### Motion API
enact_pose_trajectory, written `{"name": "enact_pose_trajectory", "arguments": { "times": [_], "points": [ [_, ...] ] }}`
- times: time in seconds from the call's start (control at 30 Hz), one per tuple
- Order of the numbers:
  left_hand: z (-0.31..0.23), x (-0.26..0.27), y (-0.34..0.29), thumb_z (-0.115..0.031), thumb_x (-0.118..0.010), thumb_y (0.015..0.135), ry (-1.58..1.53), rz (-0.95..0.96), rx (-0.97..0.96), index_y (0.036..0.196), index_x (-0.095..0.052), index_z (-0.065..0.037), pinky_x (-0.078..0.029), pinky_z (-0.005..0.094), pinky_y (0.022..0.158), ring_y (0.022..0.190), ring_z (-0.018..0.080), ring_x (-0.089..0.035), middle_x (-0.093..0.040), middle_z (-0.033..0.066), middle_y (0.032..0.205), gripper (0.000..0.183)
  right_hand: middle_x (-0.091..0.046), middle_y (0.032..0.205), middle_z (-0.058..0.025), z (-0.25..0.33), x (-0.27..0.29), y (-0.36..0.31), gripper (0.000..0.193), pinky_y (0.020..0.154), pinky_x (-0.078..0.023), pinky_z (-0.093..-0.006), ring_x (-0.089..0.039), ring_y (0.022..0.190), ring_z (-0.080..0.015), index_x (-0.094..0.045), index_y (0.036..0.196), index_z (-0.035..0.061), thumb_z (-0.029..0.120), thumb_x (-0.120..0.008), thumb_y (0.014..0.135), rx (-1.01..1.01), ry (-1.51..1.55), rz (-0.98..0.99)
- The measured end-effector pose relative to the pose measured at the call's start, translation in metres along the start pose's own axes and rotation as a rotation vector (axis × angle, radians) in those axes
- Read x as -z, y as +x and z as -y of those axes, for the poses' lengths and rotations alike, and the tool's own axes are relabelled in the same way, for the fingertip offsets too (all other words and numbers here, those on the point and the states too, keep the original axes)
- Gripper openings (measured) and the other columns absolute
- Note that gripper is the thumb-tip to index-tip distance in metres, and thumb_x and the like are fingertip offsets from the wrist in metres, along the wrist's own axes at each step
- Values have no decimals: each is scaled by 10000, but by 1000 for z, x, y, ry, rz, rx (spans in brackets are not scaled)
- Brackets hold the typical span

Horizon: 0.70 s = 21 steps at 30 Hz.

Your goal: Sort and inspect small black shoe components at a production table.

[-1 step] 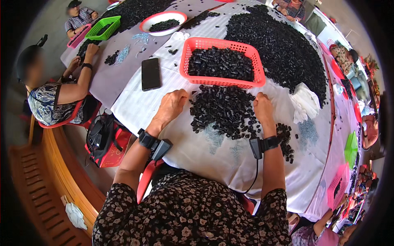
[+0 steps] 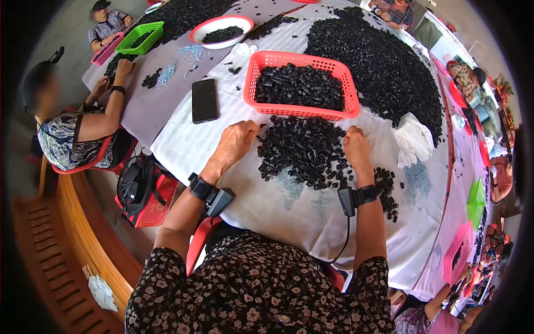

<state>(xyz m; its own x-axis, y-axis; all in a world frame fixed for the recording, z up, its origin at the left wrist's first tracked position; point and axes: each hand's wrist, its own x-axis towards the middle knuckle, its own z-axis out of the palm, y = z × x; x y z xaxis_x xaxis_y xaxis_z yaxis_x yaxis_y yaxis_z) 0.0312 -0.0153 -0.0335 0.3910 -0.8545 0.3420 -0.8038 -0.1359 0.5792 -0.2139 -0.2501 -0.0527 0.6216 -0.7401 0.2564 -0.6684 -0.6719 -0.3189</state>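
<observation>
My left hand rests at the left edge of a loose pile of small black plastic caps. Its fingers are curled closed, and whatever may be between them is hidden. On the pile's right edge my right hand is closed too, fingertips together; I cannot see what it pinches. Just beyond the pile stands a coral-red plastic basket filled with the same black pieces. Thin pale-blue pins lie scattered on the white cloth in front of the pile.
A black phone lies left of the basket. A huge heap of black pieces spreads behind it, near crumpled white tissue. Farther left are a red-rimmed bowl, a green basket and a seated person working.
</observation>
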Motion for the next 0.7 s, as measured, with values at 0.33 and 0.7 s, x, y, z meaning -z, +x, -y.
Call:
{"name": "enact_pose_trajectory", "arguments": {
  "times": [0.33,0.7],
  "points": [
    [-14,-21,14,0,-599,771,99,3,-140,962,-610,-24,-476,409,764,874,332,-574,-609,143,913,193,-542,980,-259,-2,-6,-4,217,718,-491,-484,-587,834,-436,-467,982,-32,49,-537,794,-45,1,-19],
    [-14,-34,5,-60,-620,767,201,48,-173,935,-603,-37,-453,402,761,832,324,-550,-622,123,911,170,-525,959,-246,-12,-13,-9,203,701,-490,-471,-579,809,-431,-468,957,-7,-7,-518,760,39,16,-70]
  ]
}}
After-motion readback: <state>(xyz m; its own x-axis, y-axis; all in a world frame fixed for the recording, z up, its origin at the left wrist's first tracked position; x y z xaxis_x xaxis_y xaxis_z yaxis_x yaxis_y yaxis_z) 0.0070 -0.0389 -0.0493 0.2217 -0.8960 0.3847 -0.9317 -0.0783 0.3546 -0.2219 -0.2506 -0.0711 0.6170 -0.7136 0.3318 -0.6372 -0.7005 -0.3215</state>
